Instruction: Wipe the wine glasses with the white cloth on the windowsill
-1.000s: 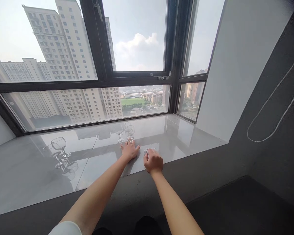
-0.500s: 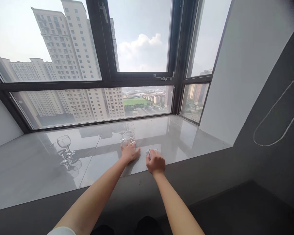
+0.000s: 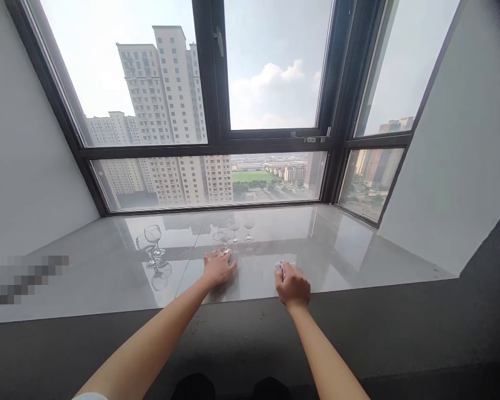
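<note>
From here, I keep my left hand (image 3: 219, 269) splayed at the foot of a glass (image 3: 222, 237) on the sill (image 3: 250, 284), probably for steadiness. My right hand (image 3: 293, 285) clenches a white wad (image 3: 279, 266), presumably for firm control.

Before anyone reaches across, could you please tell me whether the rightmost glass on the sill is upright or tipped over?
Upright: the rightmost glass has its bowl on top, stem below and foot on the sill.

Two wineglasses (image 3: 153, 235) are standing on the windowsill (image 3: 250, 286), left of the left hand (image 3: 219, 269). Another pair (image 3: 249, 223) is standing behind it, rightward.
</note>
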`<state>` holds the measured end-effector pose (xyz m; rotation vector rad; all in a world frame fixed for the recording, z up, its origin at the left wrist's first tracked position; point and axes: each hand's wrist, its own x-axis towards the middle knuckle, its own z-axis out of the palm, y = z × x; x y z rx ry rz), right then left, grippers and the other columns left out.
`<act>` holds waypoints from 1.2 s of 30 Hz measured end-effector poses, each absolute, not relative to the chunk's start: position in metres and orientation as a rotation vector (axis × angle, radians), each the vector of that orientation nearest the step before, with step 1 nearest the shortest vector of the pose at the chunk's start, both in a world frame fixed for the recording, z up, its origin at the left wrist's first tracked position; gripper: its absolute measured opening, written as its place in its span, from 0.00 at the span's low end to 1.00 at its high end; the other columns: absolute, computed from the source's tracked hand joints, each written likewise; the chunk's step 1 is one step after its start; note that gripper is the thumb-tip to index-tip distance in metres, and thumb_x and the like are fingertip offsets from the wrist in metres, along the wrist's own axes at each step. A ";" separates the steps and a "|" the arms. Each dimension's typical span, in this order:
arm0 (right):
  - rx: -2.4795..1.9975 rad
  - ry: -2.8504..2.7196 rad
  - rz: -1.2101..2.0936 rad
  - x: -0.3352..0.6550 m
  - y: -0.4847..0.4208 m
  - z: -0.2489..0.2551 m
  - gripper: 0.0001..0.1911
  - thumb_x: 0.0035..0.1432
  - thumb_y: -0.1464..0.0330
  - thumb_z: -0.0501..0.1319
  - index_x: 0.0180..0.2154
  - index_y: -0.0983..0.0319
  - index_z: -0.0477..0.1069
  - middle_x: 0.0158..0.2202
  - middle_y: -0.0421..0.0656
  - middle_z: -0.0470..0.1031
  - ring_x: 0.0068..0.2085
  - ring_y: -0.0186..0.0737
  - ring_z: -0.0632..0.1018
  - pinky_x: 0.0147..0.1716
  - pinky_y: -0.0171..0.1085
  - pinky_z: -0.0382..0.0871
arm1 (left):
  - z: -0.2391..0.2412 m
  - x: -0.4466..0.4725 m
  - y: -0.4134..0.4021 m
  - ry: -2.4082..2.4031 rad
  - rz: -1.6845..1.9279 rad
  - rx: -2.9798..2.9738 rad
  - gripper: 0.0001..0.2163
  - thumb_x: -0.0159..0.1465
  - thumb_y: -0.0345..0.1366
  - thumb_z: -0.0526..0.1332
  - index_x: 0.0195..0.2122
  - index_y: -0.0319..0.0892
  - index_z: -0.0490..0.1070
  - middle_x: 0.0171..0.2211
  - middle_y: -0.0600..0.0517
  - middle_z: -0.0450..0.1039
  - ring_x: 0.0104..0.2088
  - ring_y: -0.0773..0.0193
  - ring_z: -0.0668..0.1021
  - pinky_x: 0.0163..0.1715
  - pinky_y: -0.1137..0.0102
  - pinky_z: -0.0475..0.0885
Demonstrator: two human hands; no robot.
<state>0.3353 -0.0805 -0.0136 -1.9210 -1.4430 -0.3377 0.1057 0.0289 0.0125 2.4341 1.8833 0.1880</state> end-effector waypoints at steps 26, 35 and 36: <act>-1.921 -1.424 -0.380 0.335 -0.080 -0.016 0.07 0.60 0.68 0.52 0.36 0.60 0.68 0.34 0.41 0.72 0.32 0.33 0.67 0.26 0.33 0.45 | 0.011 -0.057 0.080 2.202 0.120 2.148 0.32 0.62 0.56 0.42 0.64 0.46 0.53 0.65 0.46 0.50 0.64 0.46 0.52 0.59 0.56 0.47; -1.923 -1.427 -0.383 0.335 -0.080 -0.016 0.07 0.60 0.67 0.52 0.36 0.61 0.68 0.34 0.41 0.72 0.30 0.32 0.66 0.25 0.33 0.44 | 0.004 -0.074 0.088 2.152 0.164 2.184 0.30 0.62 0.51 0.46 0.64 0.46 0.54 0.65 0.45 0.52 0.64 0.48 0.54 0.59 0.57 0.49; -1.920 -1.427 -0.384 0.336 -0.080 -0.016 0.07 0.60 0.67 0.52 0.36 0.61 0.68 0.34 0.41 0.72 0.31 0.32 0.66 0.25 0.33 0.44 | 0.003 -0.077 0.090 2.140 0.160 2.190 0.30 0.62 0.51 0.45 0.64 0.45 0.53 0.65 0.45 0.51 0.64 0.48 0.53 0.59 0.57 0.49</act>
